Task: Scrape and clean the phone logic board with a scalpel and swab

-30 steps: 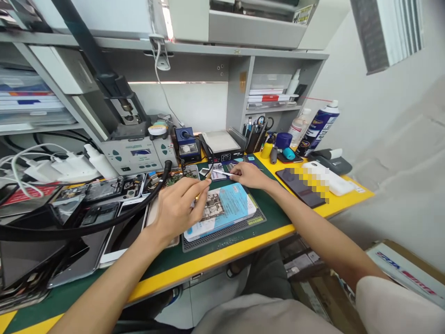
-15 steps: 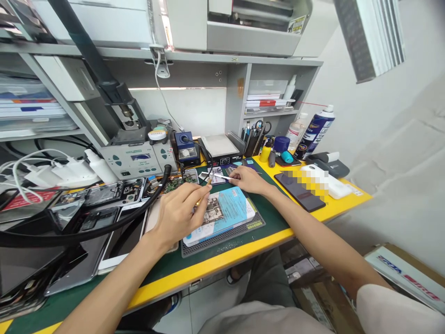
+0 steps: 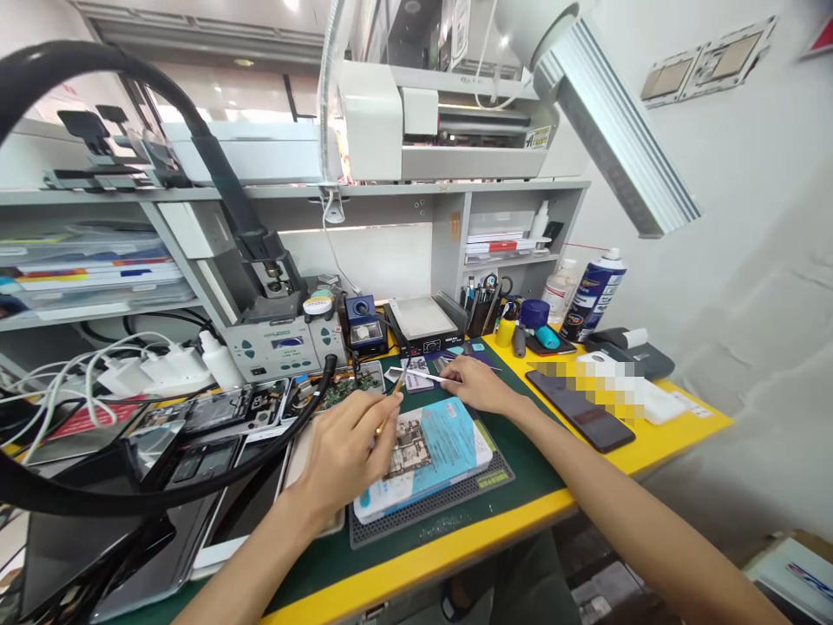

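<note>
a thin gold-tipped tool (image 3: 389,413) sits pinched in the left hand (image 3: 344,451), angled up and away from it. a slim white tool (image 3: 422,375) lies nearly level in the right hand (image 3: 480,385), its tip pointing toward the left hand. a blue-covered open phone (image 3: 426,453) lies flat just beside the left hand, below the right.

An electronics repair workshop: a soldering station (image 3: 285,344) and heating plate (image 3: 423,319) at the far side, opened phones (image 3: 214,408) on the left of the green surface (image 3: 521,451), spray can (image 3: 592,295) far right.
</note>
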`<state>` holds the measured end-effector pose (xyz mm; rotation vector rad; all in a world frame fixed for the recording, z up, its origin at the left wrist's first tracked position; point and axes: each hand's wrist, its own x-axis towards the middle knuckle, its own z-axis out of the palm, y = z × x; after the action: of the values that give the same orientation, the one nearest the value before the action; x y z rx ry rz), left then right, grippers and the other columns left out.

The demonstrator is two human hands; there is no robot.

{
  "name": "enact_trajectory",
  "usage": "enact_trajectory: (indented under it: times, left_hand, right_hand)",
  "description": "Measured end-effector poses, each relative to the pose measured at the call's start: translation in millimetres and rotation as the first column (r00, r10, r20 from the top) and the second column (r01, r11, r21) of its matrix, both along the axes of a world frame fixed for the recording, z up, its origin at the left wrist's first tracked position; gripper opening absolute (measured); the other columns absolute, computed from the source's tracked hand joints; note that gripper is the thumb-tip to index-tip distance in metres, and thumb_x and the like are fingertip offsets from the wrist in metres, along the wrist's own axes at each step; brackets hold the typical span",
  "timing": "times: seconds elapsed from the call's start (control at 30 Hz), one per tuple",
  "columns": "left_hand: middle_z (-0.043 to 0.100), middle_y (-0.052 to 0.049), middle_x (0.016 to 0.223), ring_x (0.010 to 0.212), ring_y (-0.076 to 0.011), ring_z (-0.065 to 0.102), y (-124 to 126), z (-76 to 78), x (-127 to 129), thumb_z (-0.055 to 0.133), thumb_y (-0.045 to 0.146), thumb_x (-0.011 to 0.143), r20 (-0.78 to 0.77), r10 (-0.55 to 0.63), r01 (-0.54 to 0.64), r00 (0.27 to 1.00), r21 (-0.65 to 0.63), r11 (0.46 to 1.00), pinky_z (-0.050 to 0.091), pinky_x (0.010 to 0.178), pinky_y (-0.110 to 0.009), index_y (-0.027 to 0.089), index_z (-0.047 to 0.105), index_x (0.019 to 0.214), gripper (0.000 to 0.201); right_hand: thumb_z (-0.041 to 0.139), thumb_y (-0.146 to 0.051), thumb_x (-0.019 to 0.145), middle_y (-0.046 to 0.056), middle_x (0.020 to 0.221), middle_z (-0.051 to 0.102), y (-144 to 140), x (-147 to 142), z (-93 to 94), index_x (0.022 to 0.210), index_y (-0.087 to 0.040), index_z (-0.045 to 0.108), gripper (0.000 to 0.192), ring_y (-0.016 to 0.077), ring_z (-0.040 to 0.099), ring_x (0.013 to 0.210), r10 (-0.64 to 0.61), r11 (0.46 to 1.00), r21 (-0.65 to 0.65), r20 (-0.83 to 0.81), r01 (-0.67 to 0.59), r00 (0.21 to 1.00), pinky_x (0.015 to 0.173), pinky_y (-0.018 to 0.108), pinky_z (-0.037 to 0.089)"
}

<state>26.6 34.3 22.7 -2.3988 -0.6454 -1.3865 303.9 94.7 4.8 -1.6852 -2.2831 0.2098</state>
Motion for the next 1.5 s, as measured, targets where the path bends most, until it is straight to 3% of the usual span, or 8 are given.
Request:
enact_trajectory:
  times: [0.3, 0.5, 0.7, 0.9, 1.0, 1.1, 1.23, 1.5]
  left_hand:
    - [0.074, -0.003, 0.100, 0.086, -0.0165, 0.073, 12.9, 8.4, -14.1, 0.067, 0.010, 0.099, 0.217, 0.107, -0.115, 0.970, 0.026, 0.993, 0.064, 0.076, -0.032, 0.013, 0.068, 0.113, 0.015]
    - [0.073, -0.002, 0.098, 0.083, -0.0154, 0.072, 14.2, 10.2, -13.8, 0.066, 0.016, 0.102, 0.232, 0.110, -0.120, 0.967, 0.032, 0.992, 0.064, 0.074, -0.031, 0.014, 0.068, 0.113, 0.011]
    - [0.073, -0.002, 0.098, 0.082, -0.0149, 0.072, 13.6, 7.9, -13.1, 0.066, 0.020, 0.103, 0.216, 0.104, -0.116, 0.971, 0.046, 0.992, 0.064, 0.072, -0.030, 0.014, 0.069, 0.111, 0.010]
    - [0.076, -0.007, 0.092, 0.080, -0.0178, 0.073, 10.4, 15.4, -17.8, 0.068, 0.009, 0.096, 0.264, 0.108, -0.132, 0.959, 0.076, 0.988, 0.061, 0.072, -0.029, 0.013, 0.071, 0.107, 0.012]
    - [0.077, -0.009, 0.091, 0.079, -0.0194, 0.074, 6.7, 19.5, -16.1, 0.070, 0.007, 0.093, 0.285, 0.101, -0.123, 0.953, 0.061, 0.990, 0.059, 0.071, -0.030, 0.014, 0.072, 0.108, 0.016]
    - [0.078, -0.008, 0.092, 0.079, -0.0206, 0.075, 2.8, 22.0, -12.5, 0.071, 0.007, 0.092, 0.289, 0.085, -0.106, 0.954, 0.057, 0.993, 0.059, 0.070, -0.032, 0.018, 0.072, 0.111, 0.021]
    - [0.078, -0.007, 0.092, 0.078, -0.0229, 0.075, 2.0, 20.5, -10.9, 0.071, 0.008, 0.091, 0.273, 0.066, -0.087, 0.960, 0.065, 0.994, 0.058, 0.067, -0.035, 0.021, 0.073, 0.114, 0.026]
    - [0.079, -0.007, 0.094, 0.079, -0.0241, 0.075, 8.7, 16.5, -17.0, 0.069, 0.009, 0.094, 0.264, 0.105, -0.122, 0.959, 0.049, 0.991, 0.058, 0.067, -0.037, 0.023, 0.072, 0.114, 0.025]
  right_hand:
    - [0.069, -0.036, 0.103, 0.011, 0.135, 0.067, 2.2, -3.0, 5.1, 0.131, -0.017, 0.067, 0.033, 0.0279, 0.068, 0.118, -0.108, 0.991, 0.084, 0.017, 0.106, 0.994, 0.099, 0.051, 0.059]
    - [0.069, -0.037, 0.103, 0.010, 0.128, 0.069, 27.3, -55.1, 28.1, 0.128, -0.017, 0.068, 0.033, 0.0254, 0.071, 0.108, 0.097, 0.990, -0.105, 0.007, -0.096, 0.995, 0.091, 0.045, 0.062]
    - [0.071, -0.036, 0.102, 0.010, 0.129, 0.069, 45.1, -95.7, 45.0, 0.129, -0.017, 0.067, 0.033, 0.0251, 0.071, 0.107, 0.093, 0.986, -0.135, -0.058, -0.100, 0.994, 0.089, 0.044, 0.063]
    - [0.067, -0.033, 0.104, 0.004, 0.098, 0.074, -60.7, -28.5, 59.4, 0.102, -0.014, 0.071, 0.019, 0.0177, 0.071, 0.084, -0.071, 0.996, 0.047, -0.204, 0.082, 0.976, 0.076, 0.033, 0.061]
    - [0.062, -0.033, 0.104, 0.000, 0.074, 0.068, -155.5, 3.6, 32.9, 0.088, -0.019, 0.069, 0.021, 0.0152, 0.062, 0.062, -0.157, 0.966, 0.166, -0.235, 0.199, 0.959, 0.057, 0.027, 0.051]
    - [0.054, -0.030, 0.106, 0.006, 0.084, 0.069, -221.3, 8.8, -6.3, 0.095, -0.020, 0.069, 0.021, 0.0184, 0.063, 0.065, -0.224, 0.908, 0.307, -0.219, 0.285, 0.950, 0.060, 0.032, 0.052]
    - [0.046, -0.022, 0.108, 0.011, 0.096, 0.069, -235.0, -6.7, -37.1, 0.109, -0.018, 0.068, 0.022, 0.0246, 0.069, 0.081, -0.229, 0.892, 0.364, -0.146, 0.268, 0.962, 0.071, 0.037, 0.057]
    - [0.047, 0.008, 0.083, 0.016, 0.096, 0.061, -215.8, -62.2, -38.8, 0.104, -0.013, 0.067, 0.036, 0.0299, 0.059, 0.084, -0.122, 0.917, 0.382, -0.010, 0.117, 0.992, 0.069, 0.041, 0.055]
